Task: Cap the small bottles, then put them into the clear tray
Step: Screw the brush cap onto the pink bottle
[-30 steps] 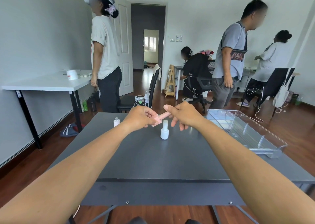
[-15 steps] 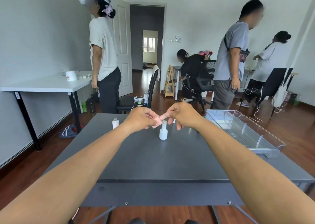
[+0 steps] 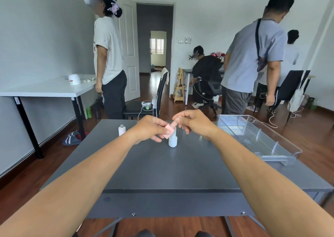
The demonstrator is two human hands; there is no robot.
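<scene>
Pink item: a small pink square bottle (image 3: 167, 130) with a paler pink cap (image 3: 175, 123), held tilted between both hands above the middle of the surface.
Left hand: left hand (image 3: 150, 129) curled, thumb and fingers pinching the pink bottle body.
Right hand: right hand (image 3: 196, 122) curled, thumb and forefinger pinching the cap end; whether the cap is fully seated cannot be told.
Below the hands: a small white round plastic bottle (image 3: 172, 139), upright on the surface, its top partly hidden behind the pink bottle.
Far left: a small white bottle with a bare grey neck (image 3: 122, 130), upright near the far edge, well apart from the hands.
Surface: dark grey flat surface (image 3: 171, 168), matte.
Right side: a clear rectangular plastic tray with dividers (image 3: 282, 152), resting on the right edge of the surface; no bottle visible in it.
Background: several people standing and seated, a white table (image 3: 45, 90), wooden floor.
</scene>
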